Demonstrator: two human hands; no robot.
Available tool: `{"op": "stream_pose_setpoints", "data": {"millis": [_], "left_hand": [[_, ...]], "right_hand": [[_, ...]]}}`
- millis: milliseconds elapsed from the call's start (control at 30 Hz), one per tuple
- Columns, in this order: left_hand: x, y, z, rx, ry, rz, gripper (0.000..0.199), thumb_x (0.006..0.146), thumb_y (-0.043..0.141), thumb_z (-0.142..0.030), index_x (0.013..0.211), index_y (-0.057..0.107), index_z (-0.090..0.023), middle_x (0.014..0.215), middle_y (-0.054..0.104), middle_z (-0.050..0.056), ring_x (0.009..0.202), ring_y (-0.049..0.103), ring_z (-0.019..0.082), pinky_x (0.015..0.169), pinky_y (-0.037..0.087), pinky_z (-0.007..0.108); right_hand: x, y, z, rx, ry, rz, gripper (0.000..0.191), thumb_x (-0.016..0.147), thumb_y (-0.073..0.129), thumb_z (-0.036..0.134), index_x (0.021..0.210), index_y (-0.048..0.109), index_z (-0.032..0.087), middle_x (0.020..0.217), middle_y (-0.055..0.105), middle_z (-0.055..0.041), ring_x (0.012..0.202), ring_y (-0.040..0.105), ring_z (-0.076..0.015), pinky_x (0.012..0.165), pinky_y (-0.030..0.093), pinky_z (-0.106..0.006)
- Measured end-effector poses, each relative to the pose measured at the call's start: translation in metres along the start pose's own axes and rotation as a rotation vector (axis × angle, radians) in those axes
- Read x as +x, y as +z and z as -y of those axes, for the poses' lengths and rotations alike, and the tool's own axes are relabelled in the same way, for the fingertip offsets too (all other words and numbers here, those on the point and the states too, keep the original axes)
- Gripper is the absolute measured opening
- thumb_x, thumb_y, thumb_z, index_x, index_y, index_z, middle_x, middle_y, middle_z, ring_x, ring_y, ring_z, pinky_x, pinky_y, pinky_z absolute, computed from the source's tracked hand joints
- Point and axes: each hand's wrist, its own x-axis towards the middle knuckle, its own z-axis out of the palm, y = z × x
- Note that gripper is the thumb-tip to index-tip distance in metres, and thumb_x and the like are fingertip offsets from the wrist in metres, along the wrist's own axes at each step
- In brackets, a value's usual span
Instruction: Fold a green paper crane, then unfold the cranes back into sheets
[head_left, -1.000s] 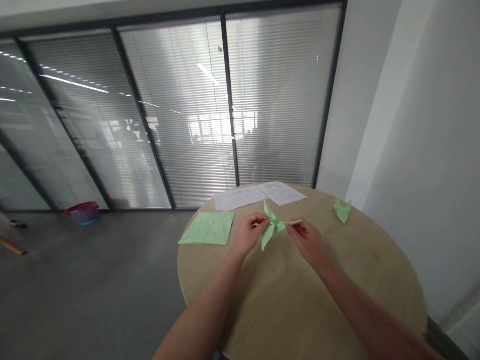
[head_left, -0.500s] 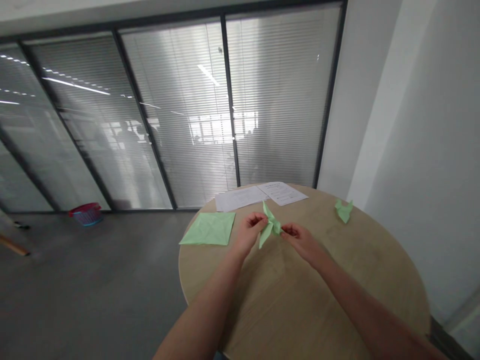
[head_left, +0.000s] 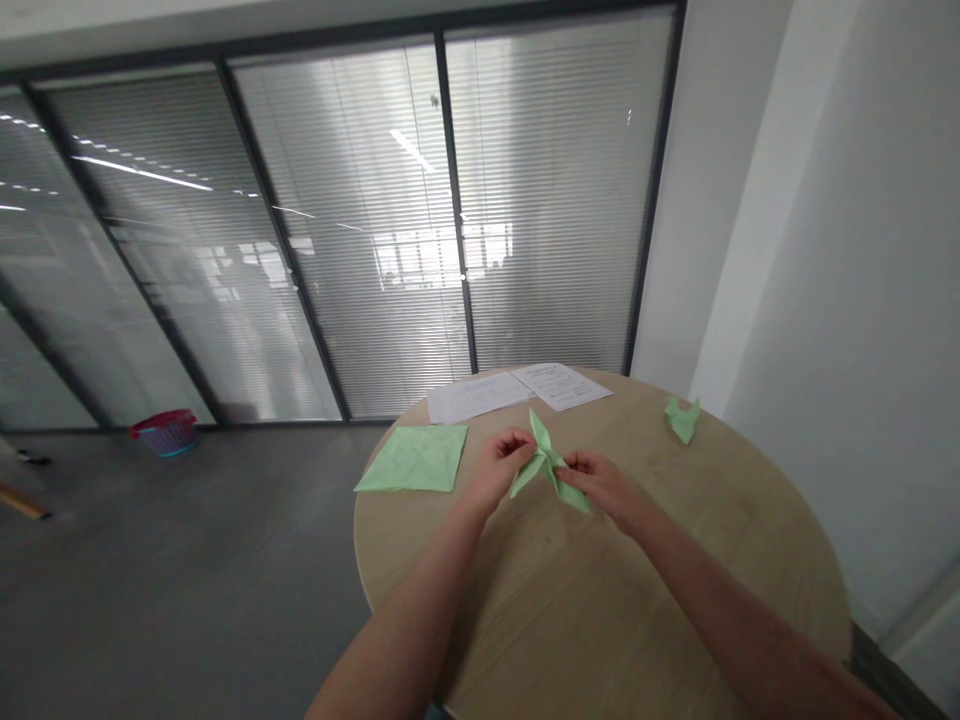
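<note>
A folded piece of light green paper (head_left: 541, 455) is held up over the round wooden table (head_left: 600, 600), with pointed flaps sticking out up, down-left and down-right. My left hand (head_left: 501, 465) pinches its left side. On its right side the fingers of my right hand (head_left: 596, 480) are closed on the lower right flap. A flat green sheet (head_left: 414, 458) with creases lies on the table to the left of my left hand. Farther right, a small folded green paper piece (head_left: 682, 419) rests near the table's far right edge.
Two white printed sheets (head_left: 480, 396) overlap at the table's far edge, beyond my hands. A red and blue basket (head_left: 166, 433) stands on the floor at the left. Behind the table are glass panels with blinds, and a white wall rises at the right.
The flap on the right of the held paper has opened out and now points down and to the right, under my right hand's fingers. The view has shifted slightly.
</note>
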Motion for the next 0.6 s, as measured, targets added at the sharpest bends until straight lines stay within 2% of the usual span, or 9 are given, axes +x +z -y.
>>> {"op": "stream_pose_setpoints", "data": {"millis": [133,233,333,400,500,600], "left_hand": [[0.0,-0.002,0.0,-0.128,-0.094,-0.011,0.031,0.072,0.082,-0.043,0.079,0.066,-0.017,0.07,0.062,-0.002,0.062,0.057,0.012,0.065,0.048,0.026],[-0.001,-0.001,0.0,-0.211,-0.182,-0.05,0.037,0.068,0.086,-0.045,0.08,0.064,-0.018,0.074,0.064,-0.001,0.066,0.062,0.014,0.067,0.054,0.029],[-0.002,0.003,0.001,-0.253,-0.268,-0.067,0.039,0.066,0.089,-0.042,0.085,0.065,-0.018,0.079,0.067,0.001,0.069,0.066,0.015,0.065,0.055,0.028],[-0.001,0.005,0.004,-0.315,-0.306,-0.072,0.04,0.07,0.086,-0.042,0.094,0.065,-0.018,0.082,0.07,0.002,0.07,0.067,0.015,0.063,0.054,0.026],[-0.001,0.007,0.007,-0.416,-0.315,-0.042,0.039,0.075,0.078,-0.036,0.107,0.065,-0.019,0.092,0.073,0.007,0.077,0.07,0.018,0.067,0.056,0.028],[-0.002,0.007,0.007,-0.345,-0.27,0.003,0.047,0.072,0.077,-0.025,0.116,0.065,-0.018,0.105,0.074,0.009,0.089,0.071,0.02,0.077,0.057,0.032]], "right_hand": [[0.0,-0.001,0.004,-0.063,-0.046,-0.021,0.035,0.071,0.079,0.052,0.076,0.07,0.019,0.067,0.067,0.0008,0.06,0.056,-0.0146,0.057,0.039,-0.026],[0.0,0.001,0.003,-0.071,-0.077,-0.04,0.036,0.071,0.08,0.053,0.078,0.072,0.019,0.07,0.07,-0.0003,0.064,0.059,-0.016,0.06,0.043,-0.027],[-0.003,0.008,0.002,0.067,-0.012,0.02,0.038,0.072,0.079,0.054,0.083,0.072,0.018,0.075,0.072,-0.0016,0.068,0.062,-0.0166,0.063,0.047,-0.027],[-0.005,0.013,0.001,0.159,0.051,0.041,0.038,0.072,0.079,0.053,0.083,0.071,0.018,0.076,0.071,-0.0017,0.067,0.063,-0.0157,0.064,0.048,-0.027],[-0.006,0.017,0.002,0.277,0.114,0.009,0.036,0.071,0.079,0.051,0.084,0.07,0.019,0.076,0.071,-0.0008,0.065,0.062,-0.0144,0.065,0.05,-0.027],[-0.004,0.016,0.0,0.313,0.133,-0.027,0.035,0.069,0.08,0.049,0.083,0.068,0.019,0.075,0.071,-0.0004,0.065,0.062,-0.0148,0.065,0.05,-0.028]]}}
